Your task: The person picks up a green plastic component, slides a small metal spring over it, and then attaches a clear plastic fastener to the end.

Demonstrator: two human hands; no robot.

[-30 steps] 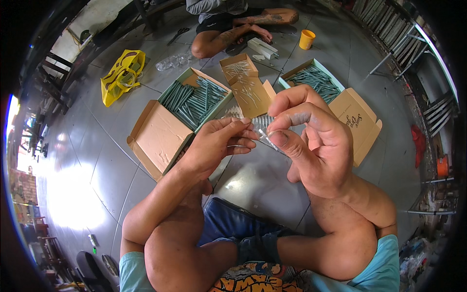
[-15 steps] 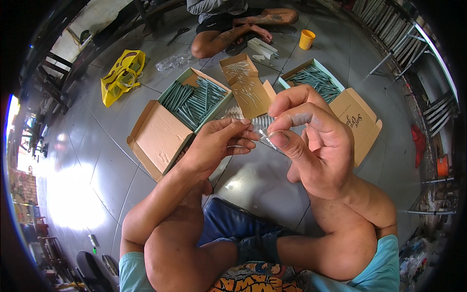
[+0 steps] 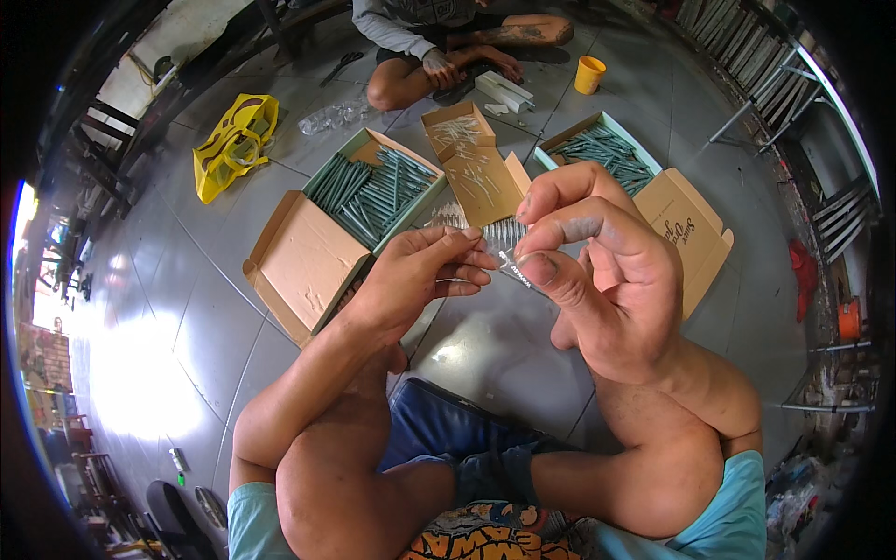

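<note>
In front of my chest, my left hand (image 3: 417, 273) pinches one end of a small clear plastic piece (image 3: 510, 265) between thumb and forefinger. My right hand (image 3: 621, 289) grips its other end between thumb and fingers, the remaining fingers curled above. White print shows on the piece; its exact kind I cannot make out. Just beyond my hands, a row of clear plastic pieces (image 3: 448, 217) lies partly hidden. Farther off, a cardboard box (image 3: 495, 198) holds small clear slivers. An open box of green pen-like sticks (image 3: 373, 191) stands left of it, and another green-stick box (image 3: 602, 149) stands right.
Across from me a person (image 3: 401, 84) sits cross-legged beside a white angular holder (image 3: 504, 91). A yellow cup (image 3: 589, 75) stands at the far right. Leftward lie a yellow bag (image 3: 224, 159) and crumpled clear plastic (image 3: 333, 118). Metal racks (image 3: 775, 93) line the right wall.
The person across from me has lowered an arm, and a hand now rests by the knee. The clear piece between my fingers has turned slightly; my hands have hardly moved.
</note>
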